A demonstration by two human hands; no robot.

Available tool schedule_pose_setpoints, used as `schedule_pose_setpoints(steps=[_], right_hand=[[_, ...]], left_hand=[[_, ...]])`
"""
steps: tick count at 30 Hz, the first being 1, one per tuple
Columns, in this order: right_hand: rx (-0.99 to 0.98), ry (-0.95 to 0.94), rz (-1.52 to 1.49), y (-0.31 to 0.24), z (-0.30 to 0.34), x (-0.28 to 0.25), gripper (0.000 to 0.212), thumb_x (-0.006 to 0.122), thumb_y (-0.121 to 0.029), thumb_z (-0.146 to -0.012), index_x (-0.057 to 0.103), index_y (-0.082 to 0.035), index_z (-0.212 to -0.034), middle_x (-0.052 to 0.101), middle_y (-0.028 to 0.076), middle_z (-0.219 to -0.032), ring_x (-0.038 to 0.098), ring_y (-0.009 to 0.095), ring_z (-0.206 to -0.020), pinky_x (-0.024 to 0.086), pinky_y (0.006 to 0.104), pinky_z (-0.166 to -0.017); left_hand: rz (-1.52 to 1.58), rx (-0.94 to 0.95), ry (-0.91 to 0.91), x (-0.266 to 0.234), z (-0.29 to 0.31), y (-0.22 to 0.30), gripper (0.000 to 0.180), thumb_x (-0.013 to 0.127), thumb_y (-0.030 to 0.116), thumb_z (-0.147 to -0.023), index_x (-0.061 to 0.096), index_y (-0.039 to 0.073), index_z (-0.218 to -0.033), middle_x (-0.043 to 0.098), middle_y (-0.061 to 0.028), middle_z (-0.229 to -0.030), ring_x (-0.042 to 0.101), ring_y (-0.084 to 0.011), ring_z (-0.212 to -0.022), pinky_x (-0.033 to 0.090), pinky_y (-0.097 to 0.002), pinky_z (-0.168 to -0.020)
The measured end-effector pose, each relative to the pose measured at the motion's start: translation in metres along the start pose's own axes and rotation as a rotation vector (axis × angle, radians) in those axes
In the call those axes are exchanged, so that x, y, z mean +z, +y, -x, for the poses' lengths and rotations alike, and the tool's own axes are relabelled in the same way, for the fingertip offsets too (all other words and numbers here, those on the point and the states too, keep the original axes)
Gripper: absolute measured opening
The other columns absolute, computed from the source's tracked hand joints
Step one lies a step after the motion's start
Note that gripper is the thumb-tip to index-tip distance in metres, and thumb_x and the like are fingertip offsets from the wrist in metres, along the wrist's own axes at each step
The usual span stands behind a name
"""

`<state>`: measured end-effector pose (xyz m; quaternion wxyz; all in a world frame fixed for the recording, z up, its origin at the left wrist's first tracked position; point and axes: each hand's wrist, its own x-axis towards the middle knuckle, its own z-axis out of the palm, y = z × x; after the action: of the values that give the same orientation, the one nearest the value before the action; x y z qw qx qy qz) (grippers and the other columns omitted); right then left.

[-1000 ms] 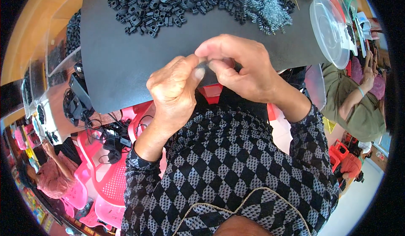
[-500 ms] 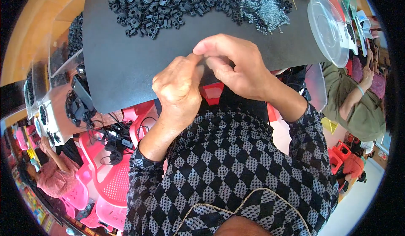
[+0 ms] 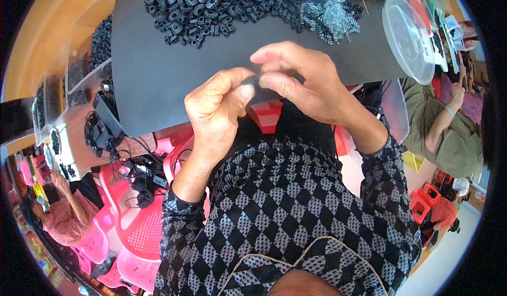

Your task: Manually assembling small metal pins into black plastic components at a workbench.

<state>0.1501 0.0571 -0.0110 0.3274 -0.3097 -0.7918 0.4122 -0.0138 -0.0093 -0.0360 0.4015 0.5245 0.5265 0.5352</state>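
Note:
Over the near part of the dark table, my left hand [image 3: 214, 108] is closed, thumb and forefinger pinching a small black plastic part [image 3: 255, 81]. Only a bit of that part shows between the fingertips, somewhat blurred. My right hand [image 3: 311, 84] comes at it from the right, its thumb tip at the part's edge and its forefinger raised apart above. Whether a tiny piece lies between the right fingers I cannot make out. Beyond both hands lie a heap of black plastic parts [image 3: 203, 8] and, at its right end, a pile of small silvery coil springs [image 3: 332, 18].
The dark tabletop [image 3: 158, 84] curves along its near edge. A round clear plastic lid [image 3: 406, 39] lies at the right edge. At left stand clear bins of black parts [image 3: 100, 42], black cables [image 3: 97, 137] and a pink chair [image 3: 142, 232]. Other people sit on both sides.
My left hand has turned so its thumb shows at the black part. The right fingers have spread apart a little. The view has shifted slightly.

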Motion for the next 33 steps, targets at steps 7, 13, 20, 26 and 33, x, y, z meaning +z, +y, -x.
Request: schedule_pose_setpoints(steps=[7, 13, 20, 26, 33], right_hand=[[-0.292, 0.124, 0.286, -0.011, -0.005, 0.01, 0.031, 0.07, -0.007, -0.072, 0.057, 0.0, -0.099, 0.062, 0.012, -0.083, 0.059, 0.03, -0.073, 0.048, 0.0369, -0.065], [-0.306, 0.171, 0.393, -0.022, -0.007, 0.019, 0.044, 0.072, -0.006, -0.065, 0.055, 0.004, -0.104, 0.06, 0.016, -0.093, 0.056, 0.032, -0.079, 0.048, 0.0386, -0.068], [-0.351, 0.166, 0.452, -0.017, -0.009, 0.017, 0.045, 0.072, -0.005, -0.065, 0.054, 0.004, -0.106, 0.059, 0.016, -0.097, 0.056, 0.032, -0.081, 0.048, 0.0383, -0.069], [-0.35, 0.145, 0.499, -0.019, -0.013, 0.014, 0.051, 0.072, -0.007, -0.063, 0.053, 0.006, -0.109, 0.058, 0.017, -0.099, 0.055, 0.031, -0.085, 0.047, 0.0379, -0.072], [-0.357, 0.165, 0.531, -0.016, -0.013, 0.015, 0.053, 0.071, -0.002, -0.062, 0.053, 0.005, -0.112, 0.06, 0.017, -0.097, 0.058, 0.032, -0.082, 0.049, 0.0369, -0.069]], left_hand=[[0.424, -0.154, 0.09, -0.008, 0.0, 0.011, 0.017, 0.065, 0.002, -0.083, 0.063, -0.007, -0.097, 0.065, -0.0087, -0.082, 0.057, -0.0105, -0.061, 0.047, -0.0203, -0.056], [0.494, -0.171, 0.094, -0.008, -0.001, 0.015, 0.019, 0.063, 0.002, -0.085, 0.062, -0.007, -0.102, 0.065, -0.0071, -0.085, 0.059, -0.01, -0.066, 0.05, -0.0205, -0.061], [0.379, -0.126, 0.112, -0.006, -0.004, 0.018, 0.02, 0.062, 0.001, -0.086, 0.062, -0.008, -0.104, 0.065, -0.0063, -0.086, 0.06, -0.0099, -0.068, 0.05, -0.0212, -0.064], [0.416, -0.147, 0.132, -0.004, -0.011, 0.024, 0.017, 0.061, 0.0, -0.085, 0.063, -0.007, -0.1, 0.066, -0.0079, -0.088, 0.062, -0.0127, -0.077, 0.051, -0.0243, -0.072], [0.529, -0.149, 0.051, -0.003, -0.009, 0.027, 0.016, 0.061, 0.0, -0.085, 0.062, -0.008, -0.099, 0.067, -0.0109, -0.089, 0.063, -0.0149, -0.079, 0.051, -0.026, -0.075]])
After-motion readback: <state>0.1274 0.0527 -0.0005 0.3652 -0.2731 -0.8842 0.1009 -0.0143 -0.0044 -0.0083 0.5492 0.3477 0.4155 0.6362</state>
